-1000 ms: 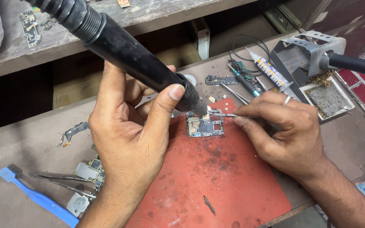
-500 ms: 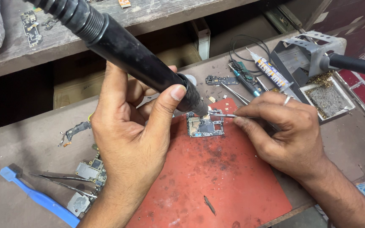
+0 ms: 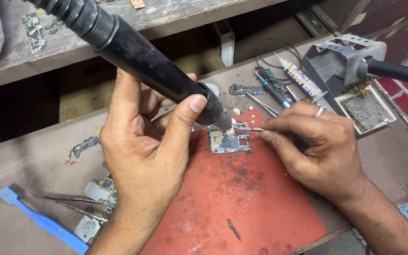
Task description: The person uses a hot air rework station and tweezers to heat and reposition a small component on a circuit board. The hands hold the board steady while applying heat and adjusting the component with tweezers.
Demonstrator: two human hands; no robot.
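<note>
Your left hand (image 3: pixel 145 156) wraps the thick black hot-air handpiece (image 3: pixel 142 61), thumb pressed along its barrel and fingers curled behind it. The barrel slants down from the upper left so that its nozzle sits just above the top edge of a small phone circuit board (image 3: pixel 229 140). That steep angle lets the tip aim at one spot while the heel of your hand steadies near the mat.

Your right hand (image 3: pixel 319 151) pinches a pair of fine metal tweezers (image 3: pixel 256 129) between thumb and forefinger, the other fingers tucked together beneath. The tweezers lie nearly flat and come in from the right, their tips meeting the board's upper edge right under the nozzle. This keeps your fingers to the side, away from the heat. A ring shows on one finger.

The board lies flat near the top of a red, scorched work mat (image 3: pixel 242 203), which shields the grey bench (image 3: pixel 34 160) beneath.

Further right stands a metal iron holder (image 3: pixel 343 56) with a soldering iron (image 3: pixel 397 72) parked in it, and a tray holding brass cleaning wool (image 3: pixel 362 101). Just behind your right hand lie a glue tube (image 3: pixel 298 75), a small screwdriver (image 3: pixel 275 89) and a strip-shaped board (image 3: pixel 246 89), all within reach.

To the left, beside your wrist, are a blue plastic pry tool (image 3: pixel 43 222), a second pair of tweezers (image 3: pixel 67 200), another circuit board (image 3: pixel 100 191) and a loose flex cable (image 3: pixel 83 147), set aside off the mat.
</note>
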